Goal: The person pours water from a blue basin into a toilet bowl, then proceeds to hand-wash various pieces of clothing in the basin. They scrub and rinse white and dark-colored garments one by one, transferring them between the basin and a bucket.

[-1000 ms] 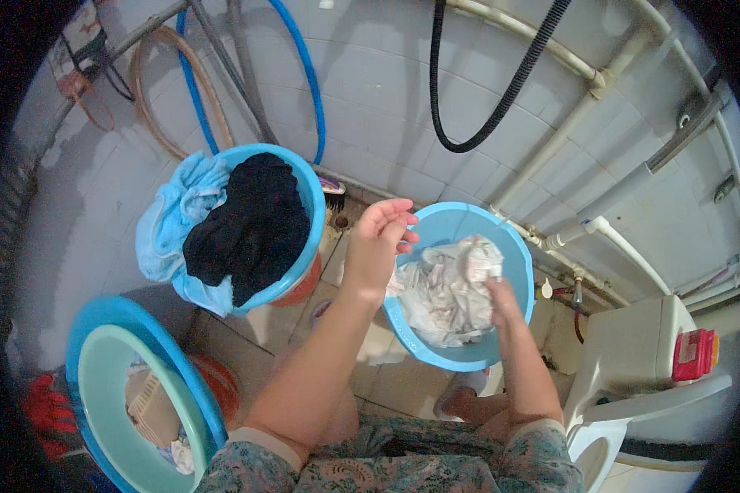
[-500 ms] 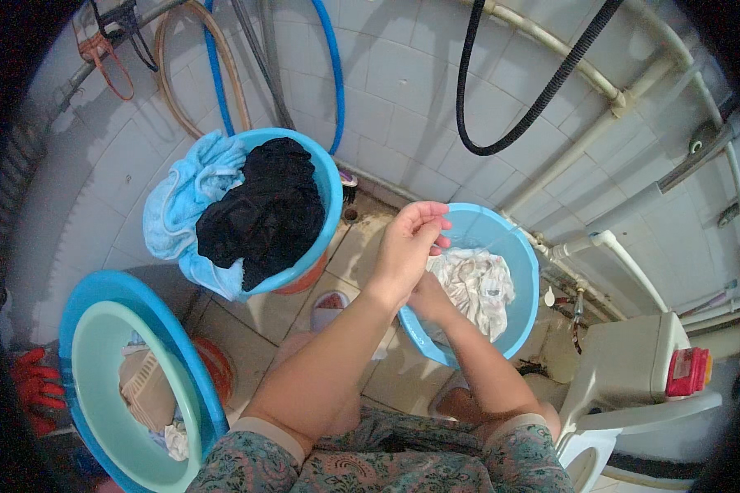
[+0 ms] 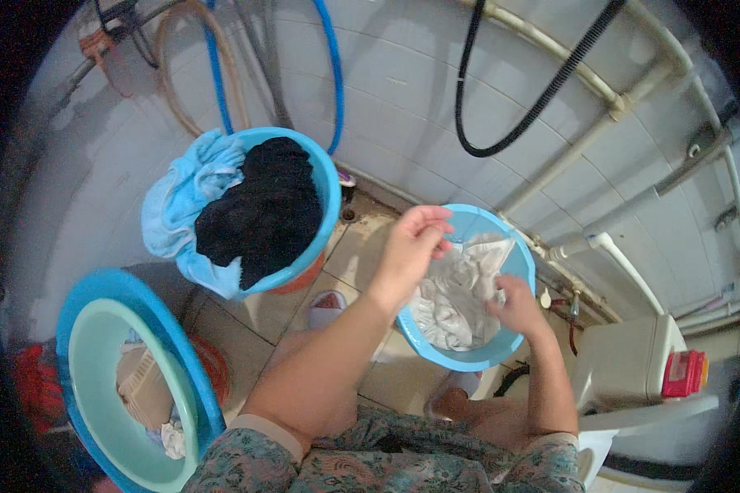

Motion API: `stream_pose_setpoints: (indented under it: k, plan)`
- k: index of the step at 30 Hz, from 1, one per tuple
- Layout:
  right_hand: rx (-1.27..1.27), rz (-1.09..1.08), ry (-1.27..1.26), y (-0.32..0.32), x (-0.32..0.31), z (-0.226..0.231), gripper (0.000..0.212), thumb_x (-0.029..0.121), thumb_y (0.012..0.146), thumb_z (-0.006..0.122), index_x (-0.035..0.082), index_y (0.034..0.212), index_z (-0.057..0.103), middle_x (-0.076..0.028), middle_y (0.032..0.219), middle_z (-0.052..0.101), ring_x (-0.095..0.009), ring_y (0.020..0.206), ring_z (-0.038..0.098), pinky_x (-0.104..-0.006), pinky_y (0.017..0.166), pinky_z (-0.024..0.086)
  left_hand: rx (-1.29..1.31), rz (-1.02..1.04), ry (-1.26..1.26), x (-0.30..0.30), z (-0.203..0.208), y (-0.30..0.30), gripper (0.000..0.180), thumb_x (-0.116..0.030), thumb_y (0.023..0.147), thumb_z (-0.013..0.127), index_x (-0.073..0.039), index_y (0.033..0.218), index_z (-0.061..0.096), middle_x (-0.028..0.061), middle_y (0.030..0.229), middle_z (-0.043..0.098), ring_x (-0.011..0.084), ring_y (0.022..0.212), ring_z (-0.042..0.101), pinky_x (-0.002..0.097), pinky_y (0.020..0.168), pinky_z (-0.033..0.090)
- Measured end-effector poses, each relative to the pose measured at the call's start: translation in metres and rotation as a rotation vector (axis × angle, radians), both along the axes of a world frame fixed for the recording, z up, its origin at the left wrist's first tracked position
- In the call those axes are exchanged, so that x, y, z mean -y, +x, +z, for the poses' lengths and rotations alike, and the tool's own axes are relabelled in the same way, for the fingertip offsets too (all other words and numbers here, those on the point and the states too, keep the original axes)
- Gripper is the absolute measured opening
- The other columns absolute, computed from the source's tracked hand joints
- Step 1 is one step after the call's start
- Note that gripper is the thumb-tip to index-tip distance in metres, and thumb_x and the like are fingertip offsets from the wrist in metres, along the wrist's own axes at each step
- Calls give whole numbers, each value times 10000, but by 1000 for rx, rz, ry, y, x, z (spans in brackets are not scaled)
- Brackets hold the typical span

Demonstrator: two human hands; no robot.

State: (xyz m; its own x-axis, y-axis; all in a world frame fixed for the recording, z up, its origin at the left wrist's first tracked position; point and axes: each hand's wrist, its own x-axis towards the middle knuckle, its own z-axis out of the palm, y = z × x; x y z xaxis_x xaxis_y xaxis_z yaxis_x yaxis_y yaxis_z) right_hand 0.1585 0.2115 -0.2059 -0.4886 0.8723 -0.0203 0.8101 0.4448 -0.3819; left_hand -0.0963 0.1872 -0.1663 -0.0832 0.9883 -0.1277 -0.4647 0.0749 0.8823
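Note:
A light blue basin (image 3: 462, 358) on the tiled floor holds a crumpled white cloth garment (image 3: 452, 308). My right hand (image 3: 520, 307) is closed at the garment's right side, its curled fingers gripping the fabric. Part of the cloth rises in a peak toward the basin's far side. Above the basin's left rim is my left hand (image 3: 415, 242), its fingers curled in toward the thumb. Whatever may be between those fingers is too small or hidden to make out.
At the upper left, a blue basin (image 3: 330, 185) holds black fabric (image 3: 259, 209) and a light blue towel (image 3: 191, 205). A pale green basin (image 3: 90, 394) with clothes sits inside a darker blue one (image 3: 107, 283). A white jug with a red cap (image 3: 684, 374) stands right.
My right hand has moved right, from under my left wrist to the garment's right side. The garment has shifted and been partly lifted toward the far side. My left hand has barely moved.

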Motion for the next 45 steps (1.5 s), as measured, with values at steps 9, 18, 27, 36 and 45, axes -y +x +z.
stream_pose_setpoints:
  k: [9,18,27,36,45]
  plan:
    - [634,170,-147,-46,5,-106,1040,629,627,608,134,1413,141,-214,1448,90,-380,1346,-18,-656,991,45,-2,-101,16,-5,-10,18,208,-112,875,489,-47,1067,534,40,923,587,94,745,535,231,681,436]
    - [180,157,-6,-42,-37,-192,598,250,731,580,122,1283,389,-81,1361,330,-241,1308,248,-552,1055,120,-5,-194,-1,2,-20,29,184,-104,884,489,-51,1051,544,9,887,580,67,736,527,217,670,445]
    - [-189,-29,-382,-27,-44,-169,581,265,731,611,77,1251,430,-150,1278,426,-270,1230,381,-376,1013,300,-28,-257,61,11,-12,47,180,-73,882,471,-27,1041,541,14,869,574,79,712,528,222,646,449]
    - [103,165,-276,4,-15,-68,827,450,673,689,62,1314,338,-214,1323,365,-325,1268,310,-398,1025,283,-255,-203,148,12,-15,45,178,-88,866,507,-38,1031,547,38,862,594,99,684,538,247,628,466]
    - [355,-55,-74,-37,-33,-182,660,375,679,671,45,1200,437,-187,1140,486,-328,1090,442,-399,898,365,-398,-232,194,17,-17,48,185,-79,859,516,-39,1037,548,45,881,617,96,670,545,256,640,467]
